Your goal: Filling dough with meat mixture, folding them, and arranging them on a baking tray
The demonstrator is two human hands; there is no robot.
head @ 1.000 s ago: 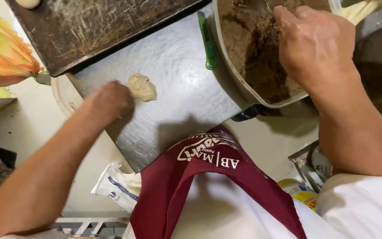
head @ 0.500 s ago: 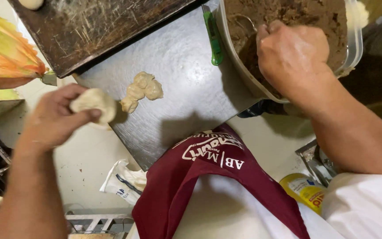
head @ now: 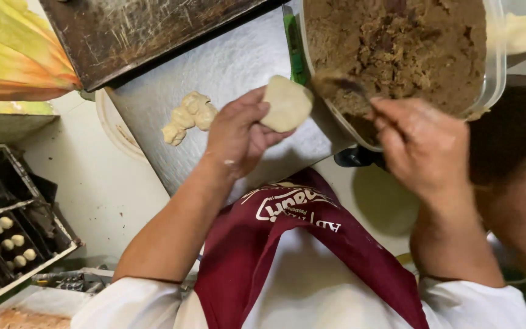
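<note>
Cupping a flattened dough piece (head: 286, 103) on its fingers, the left hand (head: 238, 135) holds it loosely just beside the tub of brown filling (head: 397, 45). Soft and light, the dough looks easily dented, so it is best supported from underneath. The right hand (head: 424, 149) is closed on a scoop (head: 336, 82), its handle hidden. More dough lumps (head: 187, 116) lie to the left on the steel table (head: 238, 61).

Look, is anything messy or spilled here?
Nothing looks spilled. The left hand holds a flat dough piece, the right hand digs a utensil into the tub of brown filling, and spare dough lumps sit together on the metal counter.
</note>
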